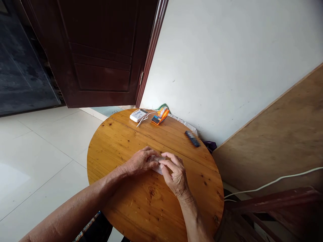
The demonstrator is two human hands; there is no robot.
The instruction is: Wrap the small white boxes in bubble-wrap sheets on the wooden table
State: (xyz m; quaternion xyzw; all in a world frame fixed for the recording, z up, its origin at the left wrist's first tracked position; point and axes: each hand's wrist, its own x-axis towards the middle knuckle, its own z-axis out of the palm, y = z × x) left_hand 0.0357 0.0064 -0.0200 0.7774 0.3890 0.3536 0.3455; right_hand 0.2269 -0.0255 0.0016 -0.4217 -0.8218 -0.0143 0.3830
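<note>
Low over the round wooden table (121, 144), both hands meet at a small whitish, see-through plastic packet (157, 168). My left hand (143, 160) is closed on it from the left, thumb in front and fingers behind. From the right, the thumb and a fingertip of my right hand (175, 173) pinch at the packet's edge, while another finger arches above. The fingers cover much of the packet, and what it contains cannot be made out.
At the table's far side lie a white power strip (138, 115) with a cord and an orange tape dispenser (160, 116). A dark, blurred-out object (192, 138) lies farther right. Behind are a white wall (214, 67) and a dark red door (101, 50).
</note>
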